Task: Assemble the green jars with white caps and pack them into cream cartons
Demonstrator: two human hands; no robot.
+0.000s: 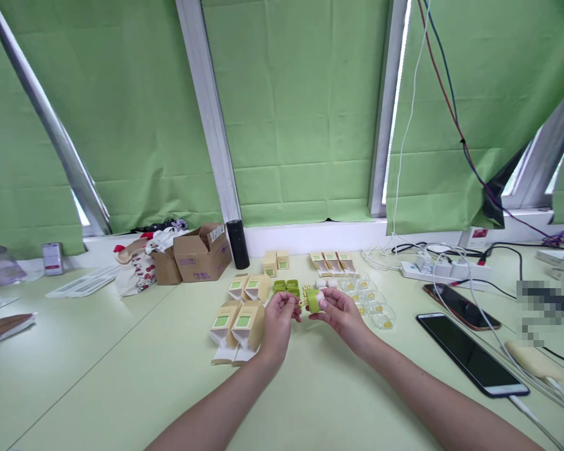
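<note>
My right hand (341, 313) grips a small green case (314, 300) with a white part at its right side, held above the table. Close to its left, my left hand (281, 316) pinches a small yellow-gold piece (303, 303) beside the case. Behind my hands sit green square containers (286, 287) and small white pieces (326, 284). Several beige boxes with green windows (248, 316) stand to the left of my left hand. Clear plastic cups with yellow bits inside (378, 308) lie to the right, partly behind my right hand.
More small boxes (331, 263) stand farther back. A cardboard box (202, 254) and a black cylinder (237, 244) are at the back left. Phones (472, 354), a power strip (444, 270) and loose cables lie on the right.
</note>
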